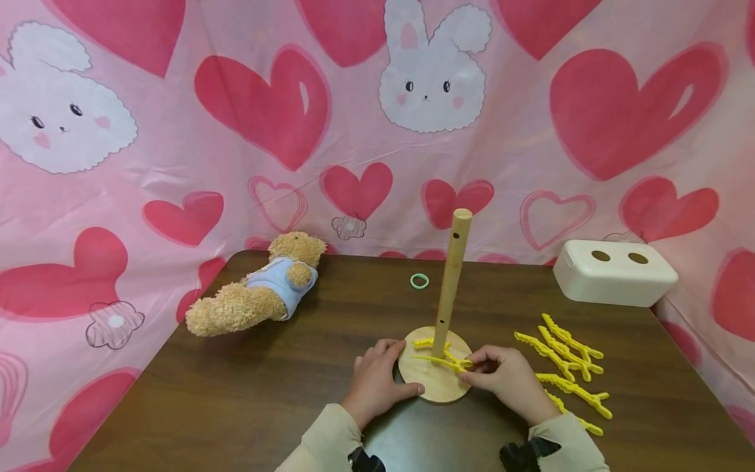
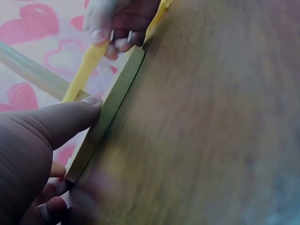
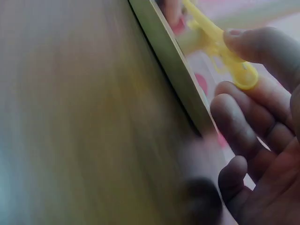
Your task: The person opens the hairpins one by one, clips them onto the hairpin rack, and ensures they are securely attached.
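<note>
A wooden stand with a round base (image 1: 435, 383) and an upright pole (image 1: 451, 275) with holes stands on the dark table. My left hand (image 1: 377, 383) grips the base's left edge (image 2: 105, 117), thumb in front and fingers behind. My right hand (image 1: 501, 375) pinches the end of a yellow plastic branch (image 1: 442, 361) that lies over the base and points at the pole's foot; the branch (image 3: 220, 40) shows between thumb and forefinger. Another yellow branch (image 1: 426, 343) sticks out low on the pole.
Several loose yellow branches (image 1: 566, 364) lie to the right of my right hand. A teddy bear (image 1: 259, 292) lies at the left, a green ring (image 1: 419, 281) behind the pole, a white box with two holes (image 1: 613, 272) at the back right.
</note>
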The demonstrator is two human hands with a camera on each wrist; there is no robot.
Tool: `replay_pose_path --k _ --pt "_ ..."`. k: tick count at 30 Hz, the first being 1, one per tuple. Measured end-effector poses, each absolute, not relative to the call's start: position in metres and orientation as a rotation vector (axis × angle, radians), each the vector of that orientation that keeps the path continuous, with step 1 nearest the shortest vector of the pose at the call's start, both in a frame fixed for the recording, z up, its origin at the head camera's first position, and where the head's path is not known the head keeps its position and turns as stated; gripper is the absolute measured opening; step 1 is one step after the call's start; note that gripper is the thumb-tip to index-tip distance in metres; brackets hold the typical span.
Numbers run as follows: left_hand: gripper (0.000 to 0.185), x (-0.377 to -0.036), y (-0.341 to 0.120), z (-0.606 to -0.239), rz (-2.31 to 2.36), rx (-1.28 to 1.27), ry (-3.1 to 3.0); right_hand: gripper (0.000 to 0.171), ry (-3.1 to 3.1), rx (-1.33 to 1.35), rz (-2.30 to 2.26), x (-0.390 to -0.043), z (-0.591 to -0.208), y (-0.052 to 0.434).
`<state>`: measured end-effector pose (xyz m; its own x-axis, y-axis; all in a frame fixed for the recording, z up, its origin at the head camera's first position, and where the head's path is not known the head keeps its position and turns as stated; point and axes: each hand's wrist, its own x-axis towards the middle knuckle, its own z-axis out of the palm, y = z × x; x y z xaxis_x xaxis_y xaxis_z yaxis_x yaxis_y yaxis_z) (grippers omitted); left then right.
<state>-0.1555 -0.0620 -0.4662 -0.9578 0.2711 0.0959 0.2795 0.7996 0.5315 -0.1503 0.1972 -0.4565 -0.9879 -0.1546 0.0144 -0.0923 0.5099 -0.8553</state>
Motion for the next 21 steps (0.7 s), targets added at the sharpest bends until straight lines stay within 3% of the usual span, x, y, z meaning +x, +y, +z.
replay_pose_path --k 21 --pt "0.09 -0.1555 -0.0622 -0.4662 -0.91 -0.425 -2.983 0.04 2.517 -0.015 -1.614 -0.1498 -0.4597 0.1886"
